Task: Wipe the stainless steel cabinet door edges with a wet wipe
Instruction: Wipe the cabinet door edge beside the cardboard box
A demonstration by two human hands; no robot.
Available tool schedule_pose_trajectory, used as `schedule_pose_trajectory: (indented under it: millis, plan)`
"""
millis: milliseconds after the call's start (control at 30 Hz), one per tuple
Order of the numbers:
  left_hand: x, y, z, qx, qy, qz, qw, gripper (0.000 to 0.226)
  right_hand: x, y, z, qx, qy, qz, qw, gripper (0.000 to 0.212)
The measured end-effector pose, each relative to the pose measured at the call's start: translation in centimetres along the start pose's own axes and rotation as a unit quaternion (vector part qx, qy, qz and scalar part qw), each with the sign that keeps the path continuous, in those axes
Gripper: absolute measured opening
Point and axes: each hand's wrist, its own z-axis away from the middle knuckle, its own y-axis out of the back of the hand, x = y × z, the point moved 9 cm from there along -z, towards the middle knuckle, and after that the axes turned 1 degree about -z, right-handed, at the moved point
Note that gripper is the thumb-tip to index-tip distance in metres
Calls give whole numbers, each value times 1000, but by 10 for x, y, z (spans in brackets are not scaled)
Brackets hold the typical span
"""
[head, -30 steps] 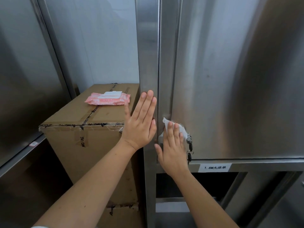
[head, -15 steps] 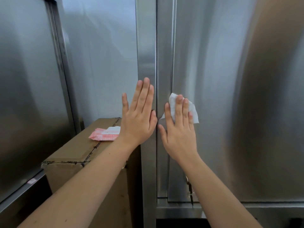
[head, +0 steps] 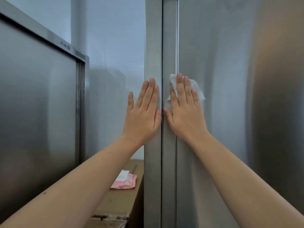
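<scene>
We see two bare forearms reaching up to a tall steel cabinet door [head: 222, 112]. The right hand [head: 184, 111] lies flat, fingers straight and close together, pressing a white wet wipe [head: 198, 91] against the door's left edge [head: 169, 46], likely so the whole palm can drag it along the strip. The left hand [head: 143, 112] rests flat on the upright post [head: 152, 38] just beside it, fingers straight, holding nothing, probably for balance. Low down, a pink pack of wipes [head: 125, 181] lies on a cardboard box [head: 118, 208], within reach for a fresh sheet.
</scene>
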Motion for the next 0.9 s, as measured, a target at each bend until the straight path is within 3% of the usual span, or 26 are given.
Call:
schedule_pose_trajectory:
  millis: [467, 733, 900]
  plan:
    - [-18, 7, -85, 5, 38, -18, 999, 64, 26, 36, -133, 23, 19, 67, 997, 55]
    - [-12, 14, -87, 89, 13, 19, 996, 65, 37, 46, -186, 39, 3, 90, 995, 59]
    - [-15, 9, -89, 63, 23, 33, 997, 65, 38, 51, -198, 40, 5, 88, 995, 59]
